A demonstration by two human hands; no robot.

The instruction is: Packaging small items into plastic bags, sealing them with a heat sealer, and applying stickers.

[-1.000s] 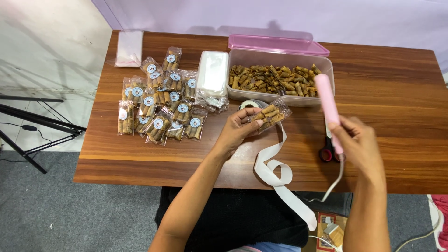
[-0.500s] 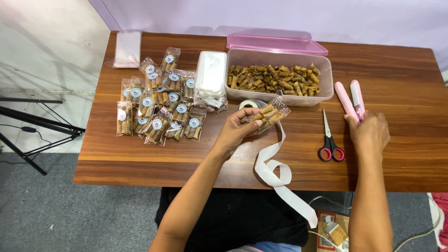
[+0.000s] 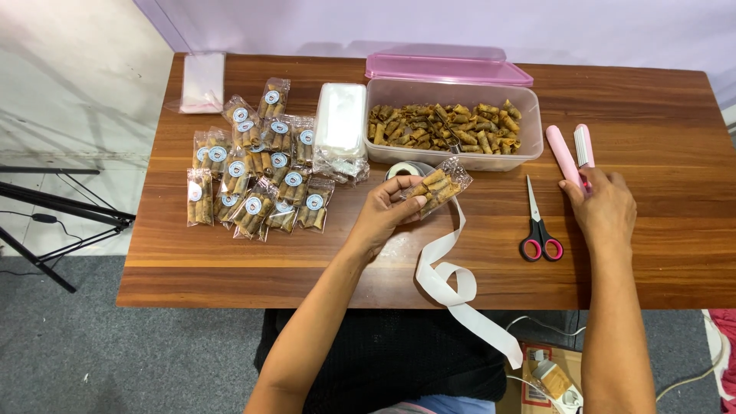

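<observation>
— Where do the hands sit right now?

— I see my left hand (image 3: 383, 213) clamped on one small clear packet of rolls (image 3: 437, 186), held just above the table (image 3: 659, 253) in front of the tub. The packet's long axis runs from about 8 o'clock to 2 o'clock. My right hand (image 3: 606, 211) is closed around the near end of the pink heat sealer (image 3: 573, 153), whose arms stand apart and point to about 12 o'clock.

— Which way is the packet from the sealer?

— At 9 o'clock, well apart; the scissors (image 3: 539, 226) lie between them.

— Counts?

— One tub of loose rolls (image 3: 452, 126), one pink lid (image 3: 448, 70) behind it, one pair of scissors, one white ribbon strip (image 3: 452, 284), one stack of empty bags (image 3: 341, 123). The finished packets (image 3: 257, 165) overlap; I cannot count them exactly, roughly fifteen.
</observation>
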